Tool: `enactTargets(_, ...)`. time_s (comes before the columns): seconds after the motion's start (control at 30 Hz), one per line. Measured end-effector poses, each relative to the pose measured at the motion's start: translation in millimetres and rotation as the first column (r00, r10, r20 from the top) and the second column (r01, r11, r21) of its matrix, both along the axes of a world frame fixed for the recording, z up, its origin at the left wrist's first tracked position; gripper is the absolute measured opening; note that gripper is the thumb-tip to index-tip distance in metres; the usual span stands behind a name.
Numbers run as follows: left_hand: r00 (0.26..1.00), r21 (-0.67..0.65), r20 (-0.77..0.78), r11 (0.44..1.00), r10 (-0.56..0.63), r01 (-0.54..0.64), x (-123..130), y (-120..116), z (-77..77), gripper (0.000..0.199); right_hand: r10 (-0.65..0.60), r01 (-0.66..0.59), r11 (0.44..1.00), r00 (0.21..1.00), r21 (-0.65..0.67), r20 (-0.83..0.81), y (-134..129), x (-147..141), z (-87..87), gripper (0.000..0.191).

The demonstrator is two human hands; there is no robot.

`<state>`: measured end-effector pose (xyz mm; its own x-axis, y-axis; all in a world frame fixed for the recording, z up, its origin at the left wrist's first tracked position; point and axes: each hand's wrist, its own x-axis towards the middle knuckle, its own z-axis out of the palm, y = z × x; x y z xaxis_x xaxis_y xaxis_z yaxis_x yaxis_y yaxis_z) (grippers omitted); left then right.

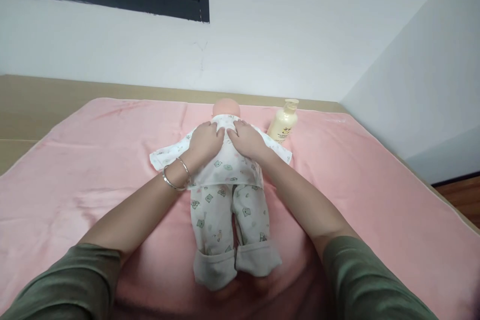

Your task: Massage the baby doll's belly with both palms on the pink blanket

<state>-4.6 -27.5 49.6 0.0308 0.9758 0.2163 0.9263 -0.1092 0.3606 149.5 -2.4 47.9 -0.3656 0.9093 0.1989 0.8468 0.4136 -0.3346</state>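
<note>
The doll lies on the pink cloth. The left hand and right hand rest spread, gripping nothing, on its shirt. It looks light and soft; hold its middle.

Bottle | dark print on front, too small to read | legible text: none

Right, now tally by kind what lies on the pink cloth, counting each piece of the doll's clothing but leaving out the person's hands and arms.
Doll: 1
Clothing: 2 (printed top and printed trousers)
Pump bottle: 1
Total: 4
</note>
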Motion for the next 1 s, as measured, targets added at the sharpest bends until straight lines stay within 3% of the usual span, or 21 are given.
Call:
enactTargets(0.1, 0.979, 0.106, -0.200, 0.993, -0.033, 0.056, 17, -17, 2.2, 0.042, 0.012, -0.012, 1.000, 0.999, -0.007, -0.044, 18, 7, -4.8, 0.053)
enactTargets(0.17, 0.969, 0.140, -0.243, 0.986, -0.052, 0.088, 21, -21, 2.3, 0.040, 0.019, -0.019, 1.000, 0.999, -0.001, -0.030, 20, 8, -4.4, 0.052)
enactTargets(0.33, 0.997, 0.024, -0.040, 0.998, -0.059, 0.060, 7, -4, 2.8, 0.040, -0.046, 0.039, 0.997, 0.991, 0.060, 0.122, -9, -5, 3.2, 0.046)
enactTargets(0.43, 0.993, -0.075, 0.117, 0.997, -0.011, 0.020, -6, 9, 1.7, 0.043, -0.044, 0.009, 0.988, 0.973, 0.155, 0.227, -32, -16, 2.4, 0.043)
enactTargets(0.57, 0.989, -0.090, 0.137, 0.995, 0.048, -0.036, -9, 11, 0.1, 0.045, -0.020, -0.035, 0.984, 0.952, 0.173, 0.306, -43, -21, 1.3, 0.041)
enactTargets(0.67, 0.998, -0.023, 0.046, 0.999, 0.045, -0.044, -2, 5, -0.6, 0.044, -0.003, -0.013, 0.996, 0.985, 0.091, 0.172, -28, -13, 4.2, 0.039)
enactTargets(0.8, 0.991, 0.165, -0.136, 0.986, 0.006, 0.017, 12, -8, -5.1, 0.042, -0.040, 0.039, 0.999, 0.998, -0.028, -0.038, 6, 4, 2.0, 0.050)
enactTargets(0.9, 0.980, 0.228, -0.188, 0.968, -0.060, 0.103, 19, -14, -8.7, 0.037, 0.009, -0.011, 1.000, 0.998, -0.024, -0.055, 22, 12, -3.4, 0.053)
enactTargets(1.0, 0.989, 0.216, -0.131, 0.971, -0.075, 0.103, 19, -13, -8.4, 0.036, 0.034, -0.034, 0.999, 0.999, 0.005, 0.011, 22, 12, -2.7, 0.052)
